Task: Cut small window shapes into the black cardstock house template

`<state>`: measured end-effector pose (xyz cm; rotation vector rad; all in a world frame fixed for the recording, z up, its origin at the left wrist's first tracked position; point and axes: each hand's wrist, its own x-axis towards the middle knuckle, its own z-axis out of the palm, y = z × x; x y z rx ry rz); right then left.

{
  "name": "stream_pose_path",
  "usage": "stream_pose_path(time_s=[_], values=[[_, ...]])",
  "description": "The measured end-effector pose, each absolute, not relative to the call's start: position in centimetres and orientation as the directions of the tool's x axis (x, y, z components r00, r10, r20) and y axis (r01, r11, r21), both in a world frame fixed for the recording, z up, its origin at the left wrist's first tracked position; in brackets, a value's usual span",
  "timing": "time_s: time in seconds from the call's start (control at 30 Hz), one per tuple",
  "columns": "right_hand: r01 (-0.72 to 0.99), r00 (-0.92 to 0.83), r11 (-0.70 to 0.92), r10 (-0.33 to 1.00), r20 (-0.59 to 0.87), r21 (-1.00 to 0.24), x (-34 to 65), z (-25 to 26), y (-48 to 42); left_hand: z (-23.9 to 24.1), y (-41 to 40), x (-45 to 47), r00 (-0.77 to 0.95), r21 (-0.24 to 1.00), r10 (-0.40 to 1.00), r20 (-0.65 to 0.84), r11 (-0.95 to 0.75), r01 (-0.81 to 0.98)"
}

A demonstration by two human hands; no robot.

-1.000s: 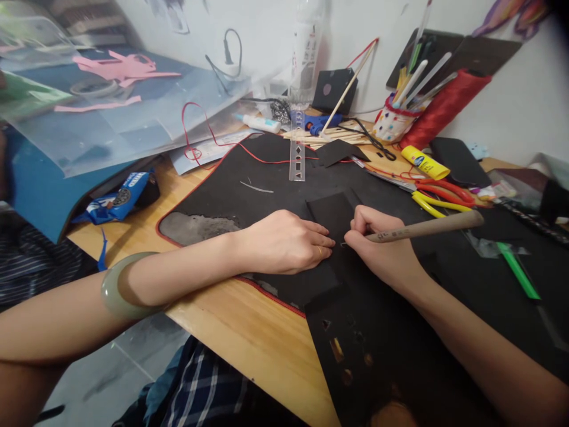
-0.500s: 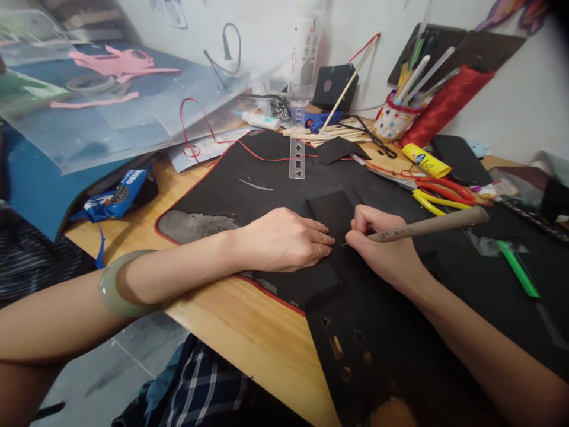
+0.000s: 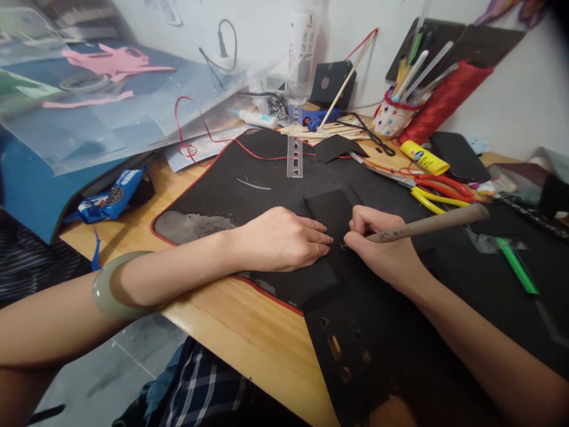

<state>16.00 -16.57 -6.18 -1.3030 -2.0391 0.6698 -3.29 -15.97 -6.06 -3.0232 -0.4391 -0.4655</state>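
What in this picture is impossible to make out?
In the head view:
Lettering on the grey pen-like tool: too small.
That tool's lower shaft: hidden by the right hand.
Whatever lies under the left hand: covered by it.
Right forearm: far end cut off by the picture's edge.

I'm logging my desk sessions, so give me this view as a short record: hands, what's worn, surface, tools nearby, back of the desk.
Left hand: palm down, touching a black sheet
Right hand: holds a gray-brown pen-like tool
Worn: pale green bangle, left arm
Surface: red-edged black mat on a wooden desk
Nearby: clear stencil ruler, yellow tube
Back: dotted pen cup, red spool
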Motion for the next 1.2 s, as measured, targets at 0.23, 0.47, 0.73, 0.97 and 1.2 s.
stream_pose_path(time_s=[0.23,0.47,0.73,0.97,1.2], values=[[0.595,-0.320,0.378,0.921,0.222,-0.709,16.1,-6.2,-16.7,-6.1,-15.9,-3.3,0.919,-0.010,0.267,0.291,-0.959,0.282],[0.577,-0.322,0.375,0.921,0.220,-0.726,16.2,-6.1,-16.7,-6.0,-16.0,-3.4,0.917,-0.006,0.264,0.298,-0.961,0.278],[0.459,-0.240,0.266,0.956,0.170,-0.848,16.1,-6.3,-16.6,-6.3,-15.8,-3.5,0.927,-0.042,0.226,0.298,-0.967,0.249],[-0.091,-0.078,-0.043,0.996,-0.035,-0.995,17.2,-4.1,-15.7,-5.8,-15.9,-2.7,0.938,-0.199,0.124,0.323,-0.960,0.196],[0.109,-0.029,0.038,0.999,0.035,-0.993,20.6,0.9,-15.5,-5.1,-15.5,-2.9,0.969,-0.210,0.088,0.232,-0.968,0.138]])
